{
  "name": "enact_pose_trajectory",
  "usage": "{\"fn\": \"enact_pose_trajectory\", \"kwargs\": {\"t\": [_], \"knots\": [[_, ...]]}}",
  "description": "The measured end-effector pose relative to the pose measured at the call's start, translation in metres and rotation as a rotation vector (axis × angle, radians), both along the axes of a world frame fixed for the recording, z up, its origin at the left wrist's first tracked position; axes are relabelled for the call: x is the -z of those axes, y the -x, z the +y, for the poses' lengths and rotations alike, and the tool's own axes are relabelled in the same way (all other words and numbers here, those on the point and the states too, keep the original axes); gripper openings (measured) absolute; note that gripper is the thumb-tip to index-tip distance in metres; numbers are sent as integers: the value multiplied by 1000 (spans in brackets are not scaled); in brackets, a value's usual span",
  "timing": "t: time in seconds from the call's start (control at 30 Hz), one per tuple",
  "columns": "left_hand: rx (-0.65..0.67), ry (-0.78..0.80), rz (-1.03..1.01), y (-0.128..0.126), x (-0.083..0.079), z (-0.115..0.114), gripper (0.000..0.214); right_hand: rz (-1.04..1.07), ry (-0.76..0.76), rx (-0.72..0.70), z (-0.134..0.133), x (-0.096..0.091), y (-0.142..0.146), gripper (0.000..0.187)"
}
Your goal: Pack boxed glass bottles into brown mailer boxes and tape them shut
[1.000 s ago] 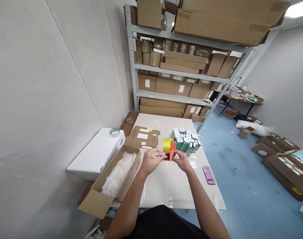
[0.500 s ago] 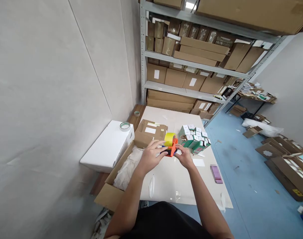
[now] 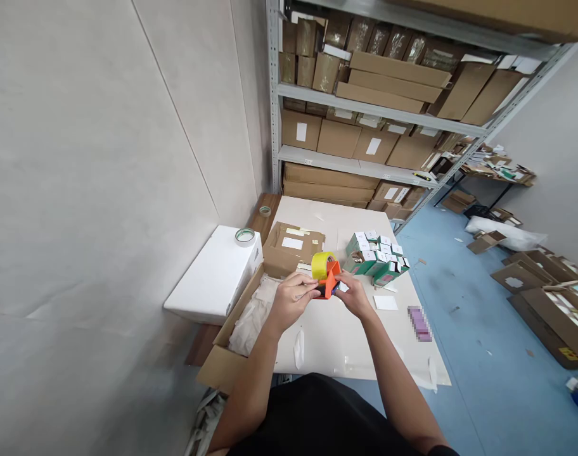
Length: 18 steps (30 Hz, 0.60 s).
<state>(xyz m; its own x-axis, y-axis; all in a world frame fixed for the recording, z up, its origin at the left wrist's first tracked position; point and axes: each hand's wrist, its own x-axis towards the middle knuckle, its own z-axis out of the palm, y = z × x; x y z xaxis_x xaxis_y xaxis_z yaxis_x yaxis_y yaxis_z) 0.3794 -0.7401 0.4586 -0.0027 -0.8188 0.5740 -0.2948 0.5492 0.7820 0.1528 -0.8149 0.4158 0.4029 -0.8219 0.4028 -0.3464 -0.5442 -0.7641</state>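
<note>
The left hand (image 3: 293,299) is wrapping its fingers around an orange tape holder (image 3: 331,280). The right hand (image 3: 354,297) is pinching it too, above the white surface (image 3: 336,332).

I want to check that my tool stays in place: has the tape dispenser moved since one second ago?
Yes, slightly left: the tape dispenser now overlaps the flat cardboard box and stands clear of the green boxes.
</note>
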Motion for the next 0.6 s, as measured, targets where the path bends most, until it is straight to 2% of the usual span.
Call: {"fn": "enact_pose_trajectory", "kwargs": {"t": [0.37,0.6], "knots": [[-18,-1,114,-2,10,-1,11,70,50,20,4,-3,-3,15],[47,-98,39,-14,-7,8,13,64,-11,-38,8,-8,-5,16]]}}
